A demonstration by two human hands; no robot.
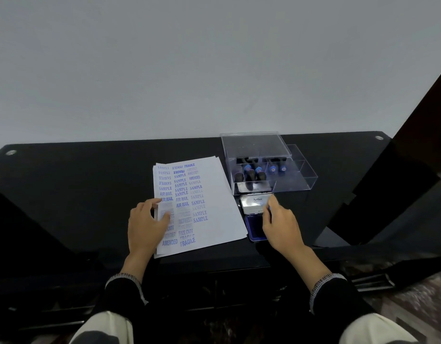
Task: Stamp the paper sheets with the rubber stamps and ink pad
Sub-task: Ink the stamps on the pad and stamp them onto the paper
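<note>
A stack of white paper sheets [214, 194] lies on the black table [78, 182]; the top sheet carries several blue stamp prints such as SAMPLE, AIR MAIL and FRAGILE. My left hand [146, 224] rests on the stack's left edge with relaxed fingers. To the right of the paper, the ink pad [254, 230] is open, its silver lid [253, 203] raised behind the blue pad. My right hand [280, 227] is over the pad with fingers curled round a rubber stamp [270, 208]; only a small blue bit of it shows.
A clear plastic box [297, 180] stands behind the ink pad, holding several black-handled stamps [250, 173] with blue tops. A dark chair or panel [388, 184] leans in at the right. The wall rises directly behind the table.
</note>
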